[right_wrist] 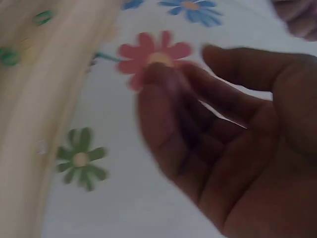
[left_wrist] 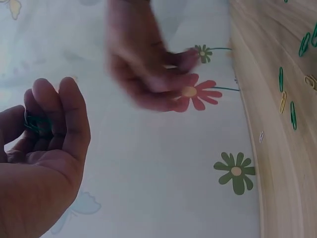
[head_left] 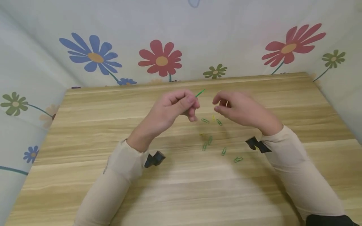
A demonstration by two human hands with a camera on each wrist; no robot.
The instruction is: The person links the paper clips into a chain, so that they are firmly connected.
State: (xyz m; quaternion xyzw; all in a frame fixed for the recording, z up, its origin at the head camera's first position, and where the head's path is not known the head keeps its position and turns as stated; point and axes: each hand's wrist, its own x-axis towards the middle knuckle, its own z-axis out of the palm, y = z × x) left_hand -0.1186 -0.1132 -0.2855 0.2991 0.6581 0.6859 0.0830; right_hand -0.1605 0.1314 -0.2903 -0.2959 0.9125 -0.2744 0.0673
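Note:
My left hand [head_left: 172, 109] is raised above the table and pinches a green paper clip [head_left: 200, 93] between thumb and fingers, one end sticking out to the right. In the left wrist view, green wire [left_wrist: 37, 123] shows inside the curled fingers; whether it is one clip or more I cannot tell. My right hand [head_left: 244, 110] hovers just to the right, fingers loosely bent and thumb apart, with nothing visible between them. It looks blurred in the left wrist view. Below the hands lie several green paper clips [head_left: 223, 151] and a yellow paper clip [head_left: 213, 118].
The wood-grain table [head_left: 85, 135] meets a pale curtain [head_left: 232, 28] printed with flowers along its back edge. Another yellow clip [head_left: 202, 134] lies among the green ones. One small pale clip [left_wrist: 261, 137] is near the far edge. Black mounts [head_left: 155, 159] stick out from both sleeves.

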